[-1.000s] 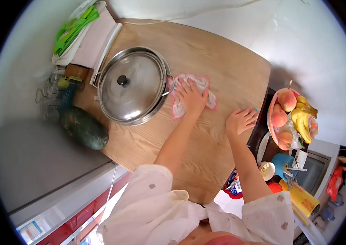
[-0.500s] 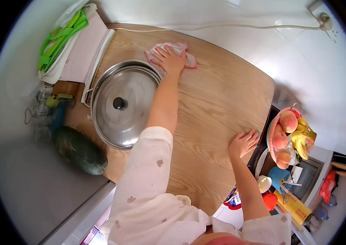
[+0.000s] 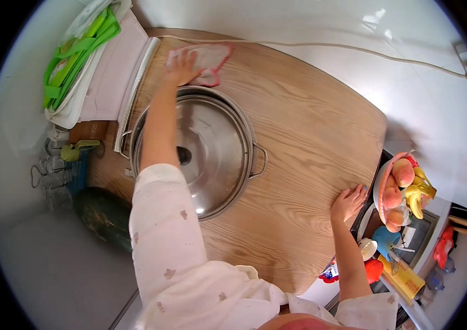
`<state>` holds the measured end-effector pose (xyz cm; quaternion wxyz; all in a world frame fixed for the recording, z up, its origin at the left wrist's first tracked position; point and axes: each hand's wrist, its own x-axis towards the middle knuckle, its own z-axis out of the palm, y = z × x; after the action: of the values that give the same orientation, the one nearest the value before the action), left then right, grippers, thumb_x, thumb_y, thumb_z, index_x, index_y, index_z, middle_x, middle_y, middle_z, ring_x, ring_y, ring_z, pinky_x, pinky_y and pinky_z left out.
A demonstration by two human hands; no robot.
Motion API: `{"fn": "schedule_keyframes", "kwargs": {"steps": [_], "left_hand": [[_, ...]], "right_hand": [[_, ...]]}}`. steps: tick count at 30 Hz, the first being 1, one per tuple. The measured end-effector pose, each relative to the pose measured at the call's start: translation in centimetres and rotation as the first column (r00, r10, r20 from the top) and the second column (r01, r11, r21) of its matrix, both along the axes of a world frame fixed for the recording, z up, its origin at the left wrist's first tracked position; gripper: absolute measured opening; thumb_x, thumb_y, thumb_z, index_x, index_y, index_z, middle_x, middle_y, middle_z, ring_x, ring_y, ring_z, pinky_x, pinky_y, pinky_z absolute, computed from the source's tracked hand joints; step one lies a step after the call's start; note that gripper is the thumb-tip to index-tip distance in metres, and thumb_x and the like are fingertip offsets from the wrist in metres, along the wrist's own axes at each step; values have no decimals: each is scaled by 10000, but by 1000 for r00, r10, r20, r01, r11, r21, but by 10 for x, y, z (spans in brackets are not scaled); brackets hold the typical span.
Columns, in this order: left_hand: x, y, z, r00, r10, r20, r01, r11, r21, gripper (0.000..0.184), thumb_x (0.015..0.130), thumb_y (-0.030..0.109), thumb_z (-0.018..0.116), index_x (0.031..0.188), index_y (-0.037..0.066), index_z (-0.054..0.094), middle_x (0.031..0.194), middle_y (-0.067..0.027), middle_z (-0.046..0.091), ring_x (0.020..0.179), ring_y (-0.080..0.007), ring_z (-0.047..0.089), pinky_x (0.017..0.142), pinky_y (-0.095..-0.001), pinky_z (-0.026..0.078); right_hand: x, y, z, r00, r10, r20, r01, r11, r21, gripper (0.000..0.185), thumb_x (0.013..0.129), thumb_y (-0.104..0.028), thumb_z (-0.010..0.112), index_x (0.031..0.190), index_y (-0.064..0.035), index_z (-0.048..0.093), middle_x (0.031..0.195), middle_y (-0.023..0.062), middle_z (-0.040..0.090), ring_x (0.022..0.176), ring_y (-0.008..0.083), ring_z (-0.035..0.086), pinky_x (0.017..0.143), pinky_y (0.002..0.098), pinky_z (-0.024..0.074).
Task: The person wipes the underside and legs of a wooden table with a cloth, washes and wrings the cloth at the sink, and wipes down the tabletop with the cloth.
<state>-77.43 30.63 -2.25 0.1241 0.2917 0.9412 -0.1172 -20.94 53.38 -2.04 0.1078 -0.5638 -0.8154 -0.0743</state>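
Cloth, one, lies under left hand, right hand on one table, each grip spread apart.

cloth on table, behind pot | watermelon left of pot | bowl right of table

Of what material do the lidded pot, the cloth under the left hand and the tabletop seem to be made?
Lidded pot: probably polished stainless steel, being silvery with bright reflections.
Cloth: matt fabric, perhaps cotton; it lies limp, though blur hides any weave.
Tabletop: wood or laminate, smooth with a satin look; grain lines show, but cannot settle which.
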Motion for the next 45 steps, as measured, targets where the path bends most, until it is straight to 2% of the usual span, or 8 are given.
{"fn": "schedule_keyframes", "kwargs": {"steps": [3,8,16,20,22,30,34,45], "left_hand": [[-17,-76,4,996,60,73,-55,996,-70,765,779,634,316,1361,229,28,1422,-51,-57,1294,-332,-36,1009,-538,53],[-26,-137,-16,975,-223,3,221,967,126,676,849,488,338,1362,163,42,1410,-142,-15,1282,-357,76,1034,-435,121],[-43,-127,-50,909,-390,-149,416,873,253,585,884,352,324,1358,125,68,1384,-216,55,1254,-437,97,1007,-520,119],[-18,-11,-31,968,249,-18,-247,943,-223,685,843,533,245,1357,117,68,1368,-263,69,1218,-526,-13,955,-614,26],[37,50,14,917,394,61,-398,915,67,845,751,680,253,1357,119,69,1365,-278,49,1236,-495,-25,966,-590,-19],[189,210,6,991,-77,109,32,931,363,869,725,677,322,1357,122,106,1378,-250,20,1253,-458,-30,950,-621,0],[281,223,-22,957,-193,-218,282,800,530,786,713,598,445,1323,138,260,1382,-205,124,1257,-425,110,924,-646,102],[471,23,22,944,-322,-73,299,738,604,713,711,491,520,1296,138,315,1383,-148,179,1247,-374,189,965,-568,144]], "right_hand": [[1,0,-3,1000,-5,6,5,1000,17,473,830,-233,430,1272,-102,324,1322,91,314,1235,278,265,993,435,228],[2,3,-9,1000,8,-13,-8,999,32,457,833,-233,426,1263,-103,342,1313,86,331,1230,275,272,976,472,240],[-4,-2,0,999,-22,41,21,999,43,466,816,-216,421,1253,-76,344,1304,106,335,1234,298,257,970,480,241],[-5,-1,0,1000,-13,-2,13,999,29,483,807,-227,427,1253,-64,337,1304,118,330,1232,311,255,974,492,231],[-4,0,1,1000,-27,10,27,999,27,492,805,-227,429,1258,-62,328,1303,127,328,1231,323,250,977,495,224],[-5,-1,2,1000,-30,-4,31,999,9,512,791,-244,440,1252,-50,333,1309,135,320,1213,337,275,960,506,241],[-5,-2,3,999,-11,-47,14,999,45,485,786,-243,446,1223,-46,370,1292,134,344,1203,336,294,952,505,257],[-2,-2,-1,998,4,-62,5,990,143,445,772,-264,468,1161,-49,438,1244,143,394,1166,342,329,911,531,283]]}}
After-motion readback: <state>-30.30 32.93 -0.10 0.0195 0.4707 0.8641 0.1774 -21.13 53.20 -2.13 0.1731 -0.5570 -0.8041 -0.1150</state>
